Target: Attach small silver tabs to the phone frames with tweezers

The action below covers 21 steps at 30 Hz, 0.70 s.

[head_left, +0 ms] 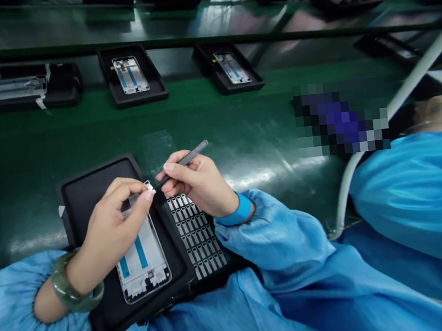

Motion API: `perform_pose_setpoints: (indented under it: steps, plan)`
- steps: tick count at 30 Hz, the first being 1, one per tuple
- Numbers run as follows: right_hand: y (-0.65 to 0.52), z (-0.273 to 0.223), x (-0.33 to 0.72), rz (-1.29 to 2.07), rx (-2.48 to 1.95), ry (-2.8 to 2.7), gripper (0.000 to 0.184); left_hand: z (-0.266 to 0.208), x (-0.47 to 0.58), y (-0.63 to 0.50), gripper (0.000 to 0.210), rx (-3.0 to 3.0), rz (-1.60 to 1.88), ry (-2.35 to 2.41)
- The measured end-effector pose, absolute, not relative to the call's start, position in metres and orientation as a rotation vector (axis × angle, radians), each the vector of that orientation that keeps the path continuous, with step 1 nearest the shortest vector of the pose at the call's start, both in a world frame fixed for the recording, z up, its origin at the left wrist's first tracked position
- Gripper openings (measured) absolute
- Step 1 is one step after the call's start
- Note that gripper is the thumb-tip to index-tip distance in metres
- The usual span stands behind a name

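Between thumb and forefinger, my left hand (pixel 121 210) pinches a small white-and-silver piece (pixel 149 186) with a slot at its top. My right hand (pixel 197 181) grips dark grey tweezers (pixel 192 154) like a pen, their tip touching or very close to that piece. Below my left hand a silver phone frame (pixel 150 246) with blue strips lies in a black foam tray (pixel 92 187). My left hand hides the frame's upper part. Right of the tray, partly under my right wrist, is a sheet (pixel 200 236) with rows of small silver pieces.
On the green bench (pixel 94 126), two black trays with phone frames (pixel 131 75) (pixel 232 68) and a taped black block (pixel 63 87) stand along the back. A clear film (pixel 157 143) lies ahead of my hands. A pale curved tube (pixel 396 99) and a person's blue sleeve (pixel 416 182) are at the right.
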State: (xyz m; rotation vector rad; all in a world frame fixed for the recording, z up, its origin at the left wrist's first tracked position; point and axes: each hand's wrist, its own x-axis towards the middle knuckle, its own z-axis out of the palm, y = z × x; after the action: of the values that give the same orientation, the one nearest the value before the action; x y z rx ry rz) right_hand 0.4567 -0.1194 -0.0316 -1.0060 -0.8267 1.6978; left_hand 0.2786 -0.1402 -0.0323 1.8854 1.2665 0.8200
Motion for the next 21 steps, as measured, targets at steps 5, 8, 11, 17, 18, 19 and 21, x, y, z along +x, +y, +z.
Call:
perform_pose_setpoints:
  steps: [5,8,11,17,18,19,21]
  plan:
    - [-0.115,-0.023,0.431,1.707,-0.987,-1.042,0.027,-0.028,0.256,-0.141,0.013,1.862,0.790,1.282]
    - [-0.113,-0.019,0.422,1.741,-0.994,-1.183,0.030,-0.027,0.240,-0.142,0.014,1.953,0.684,1.246]
    - [-0.110,-0.021,0.417,1.758,-1.005,-1.227,0.029,-0.030,0.224,-0.144,0.015,2.042,0.597,1.273]
    - [-0.098,-0.038,0.408,1.668,-1.095,-1.190,0.028,-0.058,0.197,-0.145,0.038,2.334,0.519,1.314]
    - [-0.097,-0.041,0.407,1.656,-1.111,-1.201,0.028,-0.063,0.195,-0.144,0.038,2.393,0.521,1.287]
    - [-0.096,-0.045,0.406,1.648,-1.124,-1.214,0.028,-0.066,0.194,-0.144,0.037,2.437,0.522,1.263]
    - [-0.095,-0.050,0.403,1.644,-1.144,-1.236,0.028,-0.070,0.194,-0.144,0.033,2.475,0.511,1.242]
